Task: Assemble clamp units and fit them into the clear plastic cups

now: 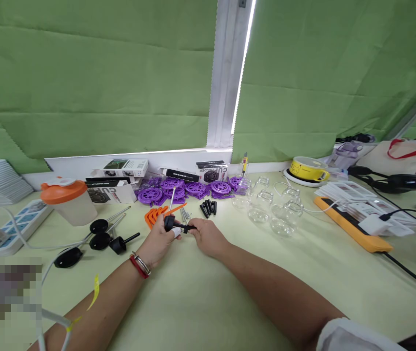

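My left hand (161, 243) is closed around a black round-headed part (169, 223), with a thin metal rod (172, 197) rising above it. White wrapping shows on one finger. My right hand (208, 237) pinches the end of a thin black stem (183, 226) that runs between both hands; my fingers partly hide where it joins the round head. Just beyond lie orange hook-shaped pieces (152, 215), silver screws (185, 212) and several short black tubes (208, 208). Left of my hands are black round-headed parts with metal rods (100, 241) and a small black cup with a stem (119, 244).
Purple wheel-shaped parts (195, 189) and printed boxes (110, 194) line the back. Clear glass vessels (259, 213) stand right of centre. An orange-lidded shaker (79, 209) and power strip (28, 222) are left; a yellow mug (307, 168) and orange power strip (354, 226) right.
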A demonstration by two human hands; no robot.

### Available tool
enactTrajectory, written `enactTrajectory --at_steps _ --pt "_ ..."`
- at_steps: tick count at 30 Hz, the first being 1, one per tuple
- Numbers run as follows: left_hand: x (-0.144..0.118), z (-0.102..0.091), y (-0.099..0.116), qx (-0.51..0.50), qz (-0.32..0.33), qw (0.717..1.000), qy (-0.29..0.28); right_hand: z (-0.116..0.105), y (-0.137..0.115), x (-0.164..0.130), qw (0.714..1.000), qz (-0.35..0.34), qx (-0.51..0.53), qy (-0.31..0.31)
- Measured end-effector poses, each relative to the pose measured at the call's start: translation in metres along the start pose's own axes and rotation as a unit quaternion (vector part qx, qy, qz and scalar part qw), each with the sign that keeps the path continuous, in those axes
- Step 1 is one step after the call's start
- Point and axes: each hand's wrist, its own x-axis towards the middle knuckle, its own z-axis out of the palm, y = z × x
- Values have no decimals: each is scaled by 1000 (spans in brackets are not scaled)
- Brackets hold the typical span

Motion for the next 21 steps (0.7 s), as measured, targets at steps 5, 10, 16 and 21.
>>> enactTrajectory --at_steps 5,10,16,21 --pt "-1 0 0 12 -3 1000 8 0 -1 -1 1000 -12 1 11" --pt "-2 -1 1 9 -11 1000 1 0 -2 -2 1000 1 15 5" --pt "-3 1 6 -4 -18 1000 -3 3 0 -2 1000 -6 20 13" --pt "-4 4 8 9 -13 1000 12 4 0 -1 999 -6 37 26"
